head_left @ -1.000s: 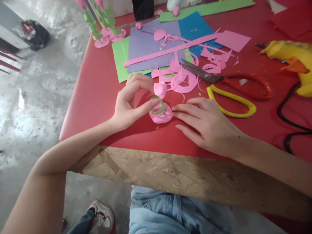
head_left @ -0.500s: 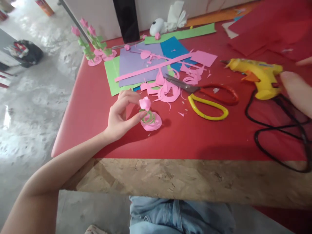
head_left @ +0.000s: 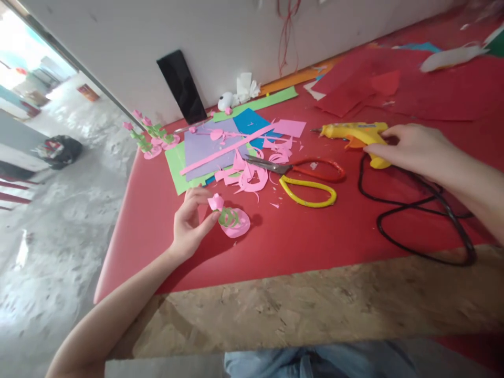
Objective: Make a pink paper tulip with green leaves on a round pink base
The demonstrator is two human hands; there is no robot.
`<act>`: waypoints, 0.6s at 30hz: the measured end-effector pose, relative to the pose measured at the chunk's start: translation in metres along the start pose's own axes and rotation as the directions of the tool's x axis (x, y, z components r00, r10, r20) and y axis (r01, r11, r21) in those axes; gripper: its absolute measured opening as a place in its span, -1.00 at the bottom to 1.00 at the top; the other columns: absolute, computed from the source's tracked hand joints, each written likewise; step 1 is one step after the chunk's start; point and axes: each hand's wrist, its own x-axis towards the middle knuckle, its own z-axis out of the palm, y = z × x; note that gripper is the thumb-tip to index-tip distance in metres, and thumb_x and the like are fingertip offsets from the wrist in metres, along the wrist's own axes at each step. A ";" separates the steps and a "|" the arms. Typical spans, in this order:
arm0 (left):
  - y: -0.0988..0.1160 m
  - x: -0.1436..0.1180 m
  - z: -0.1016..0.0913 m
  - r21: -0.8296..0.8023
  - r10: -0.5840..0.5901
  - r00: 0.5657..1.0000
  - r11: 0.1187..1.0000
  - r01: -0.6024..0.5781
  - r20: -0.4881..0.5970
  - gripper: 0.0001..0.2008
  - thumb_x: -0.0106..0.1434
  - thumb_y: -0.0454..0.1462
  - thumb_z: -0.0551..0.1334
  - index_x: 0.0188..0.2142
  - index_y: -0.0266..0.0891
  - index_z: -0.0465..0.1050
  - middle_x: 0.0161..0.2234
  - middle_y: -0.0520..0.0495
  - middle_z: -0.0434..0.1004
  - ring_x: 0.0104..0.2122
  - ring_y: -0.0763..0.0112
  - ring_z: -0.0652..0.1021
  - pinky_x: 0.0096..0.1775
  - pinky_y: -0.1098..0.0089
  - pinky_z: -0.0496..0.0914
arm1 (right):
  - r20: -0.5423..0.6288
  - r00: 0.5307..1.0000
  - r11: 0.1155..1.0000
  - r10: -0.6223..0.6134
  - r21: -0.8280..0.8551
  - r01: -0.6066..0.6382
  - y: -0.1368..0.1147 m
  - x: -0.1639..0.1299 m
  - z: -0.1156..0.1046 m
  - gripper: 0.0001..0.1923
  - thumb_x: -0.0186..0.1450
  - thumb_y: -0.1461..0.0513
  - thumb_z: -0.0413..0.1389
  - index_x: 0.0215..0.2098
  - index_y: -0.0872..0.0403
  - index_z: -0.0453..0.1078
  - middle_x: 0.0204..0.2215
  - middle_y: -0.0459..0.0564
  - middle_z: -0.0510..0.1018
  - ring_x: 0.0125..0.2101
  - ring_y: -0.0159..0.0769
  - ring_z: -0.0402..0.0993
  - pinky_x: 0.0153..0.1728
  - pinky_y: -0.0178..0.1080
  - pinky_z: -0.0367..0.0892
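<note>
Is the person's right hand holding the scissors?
No: the right hand rests on the yellow glue gun, while the scissors lie untouched on the table.

The person's left hand (head_left: 189,223) and right hand (head_left: 409,149) are bare, with no gloves, rings or watch showing. Both forearms are uncovered as far as they can be seen; no sleeve reaches into view on either arm. The fingernails look short and unpainted, though they are small in the picture. At the bottom edge, light blue denim jeans (head_left: 315,362) cover the lap, with creased, faded fabric.
</note>
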 end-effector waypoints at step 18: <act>-0.006 0.000 0.000 0.056 -0.008 1.000 0.998 0.009 -0.027 -0.77 0.11 -0.05 0.34 -0.48 -0.12 0.44 -0.42 0.03 0.50 -0.34 0.41 0.50 0.14 0.06 0.35 | 0.068 0.996 0.997 0.055 -0.060 -0.051 -0.024 -0.011 -0.006 -0.66 0.18 0.11 0.20 -0.33 0.30 0.49 -0.32 0.20 0.51 -0.42 -0.43 0.28 -0.40 -0.23 0.05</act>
